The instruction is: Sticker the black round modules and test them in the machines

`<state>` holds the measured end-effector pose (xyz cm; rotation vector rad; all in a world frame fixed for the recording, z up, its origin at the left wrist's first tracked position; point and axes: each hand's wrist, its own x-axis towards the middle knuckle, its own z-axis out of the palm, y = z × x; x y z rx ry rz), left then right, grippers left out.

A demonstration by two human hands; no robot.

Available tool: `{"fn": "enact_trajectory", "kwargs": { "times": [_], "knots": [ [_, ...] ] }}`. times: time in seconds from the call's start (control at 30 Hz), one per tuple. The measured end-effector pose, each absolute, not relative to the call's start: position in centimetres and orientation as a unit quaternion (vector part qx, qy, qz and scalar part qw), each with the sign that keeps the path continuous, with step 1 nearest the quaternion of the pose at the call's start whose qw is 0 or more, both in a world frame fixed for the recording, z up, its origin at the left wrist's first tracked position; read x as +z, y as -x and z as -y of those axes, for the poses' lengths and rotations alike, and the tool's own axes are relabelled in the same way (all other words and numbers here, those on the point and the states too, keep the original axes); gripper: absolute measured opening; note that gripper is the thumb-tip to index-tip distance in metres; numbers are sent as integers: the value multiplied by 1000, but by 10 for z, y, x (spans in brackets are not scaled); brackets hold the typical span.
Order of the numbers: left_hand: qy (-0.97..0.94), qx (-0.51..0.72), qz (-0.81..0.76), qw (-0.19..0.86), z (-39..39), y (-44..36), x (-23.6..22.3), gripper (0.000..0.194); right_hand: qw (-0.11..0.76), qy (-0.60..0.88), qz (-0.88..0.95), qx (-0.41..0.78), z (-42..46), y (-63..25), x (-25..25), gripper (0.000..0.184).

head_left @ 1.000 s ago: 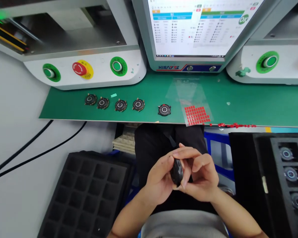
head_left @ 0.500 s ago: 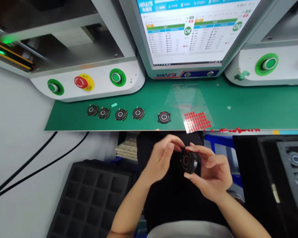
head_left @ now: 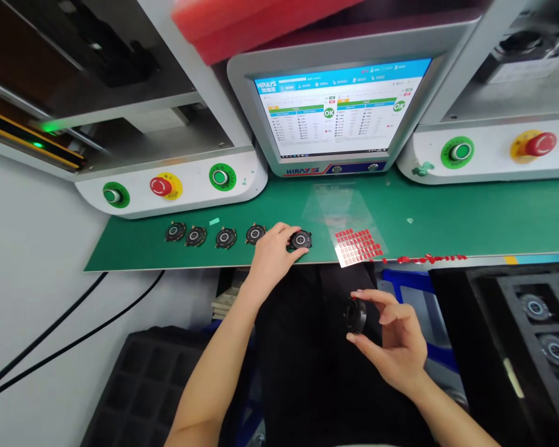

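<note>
Between the thumb and fingertips of my right hand (head_left: 394, 338) a round black smartwatch body (head_left: 355, 316) is held on edge over my lap. A bit of red shows at its top rim, by my fingertip. My left hand (head_left: 274, 251) reaches to the bench, its thumb and fingers closed about the sides of another smartwatch body (head_left: 301, 239), which lies with its ringed sensor face up. To the left of that hand several more watch bodies (head_left: 226, 237) sit in a row, the nearest one (head_left: 256, 233) close to my knuckles.
A clear sheet with red stickers (head_left: 358, 246) lies on the green bench (head_left: 494, 211), loose red bits (head_left: 428, 258) along its front edge. Behind are a monitor (head_left: 330, 167) and machines with buttons (head_left: 161, 185). Black foam trays stand lower left (head_left: 135, 379) and right (head_left: 507, 310).
My left hand has left the watch body in my right hand and moved up and left to the one on the bench. My right hand still holds its watch body; the view has tilted upward.
</note>
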<state>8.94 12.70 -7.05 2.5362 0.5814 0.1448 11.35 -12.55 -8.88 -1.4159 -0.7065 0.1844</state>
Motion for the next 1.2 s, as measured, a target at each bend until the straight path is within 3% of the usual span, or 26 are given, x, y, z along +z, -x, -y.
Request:
{"fn": "enact_trajectory", "kwargs": {
  "times": [0.27,0.6,0.77,1.03,1.2],
  "knots": [
    [-973,-14,-193,125,-123,-94,-67,33,712,624,310,92,129,-105,-88,41],
    [-985,-28,-168,38,-121,-98,-74,38,706,641,293,66,142,-94,-79,49],
    [-986,-85,-144,3,-122,-106,-60,30,718,645,255,54,148,-92,-75,51],
    [-975,-116,-189,18,-132,-129,-37,11,710,650,270,-14,165,-110,-99,58],
    [-968,-133,-207,50,-142,-134,-41,22,699,680,221,-4,182,-112,-101,53]
  ]
}}
